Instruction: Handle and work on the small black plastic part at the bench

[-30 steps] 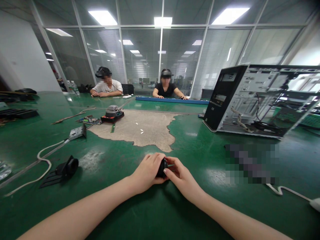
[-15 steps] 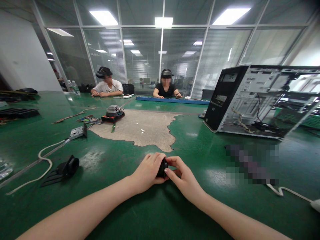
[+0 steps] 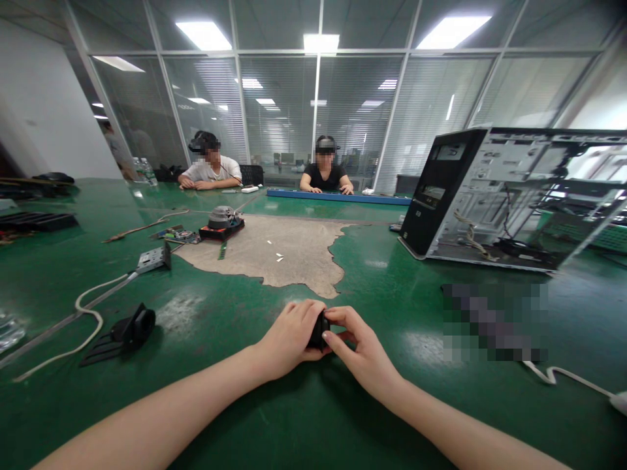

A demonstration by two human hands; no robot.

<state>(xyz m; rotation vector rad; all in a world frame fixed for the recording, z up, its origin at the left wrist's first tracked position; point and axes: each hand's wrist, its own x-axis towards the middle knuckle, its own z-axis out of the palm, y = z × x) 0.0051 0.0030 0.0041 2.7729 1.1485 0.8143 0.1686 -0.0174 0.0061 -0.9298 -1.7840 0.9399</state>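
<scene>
Both my hands are closed around a small black round part (image 3: 319,331) just above or on the green table (image 3: 274,418); which of the two I cannot tell. My left hand (image 3: 292,333) wraps over it from the left and hides most of it. From the right, my right hand (image 3: 356,339) grips its edge between thumb and fingers. What kind of part it is stays hidden. To the left of my hands lies a black plastic piece with a round collar and long prongs (image 3: 128,331).
An opened computer case (image 3: 441,196) stands at the right, near a blurred-out strip (image 3: 490,320) with a white cord. A metal bracket (image 3: 153,258), a heatsink with fan (image 3: 223,220) and a circuit board (image 3: 179,234) lie left. Two people sit across the table behind a blue bar (image 3: 337,196).
My hands and the black part have barely moved. Across the table, the person in black has lowered a hand to the tabletop.
</scene>
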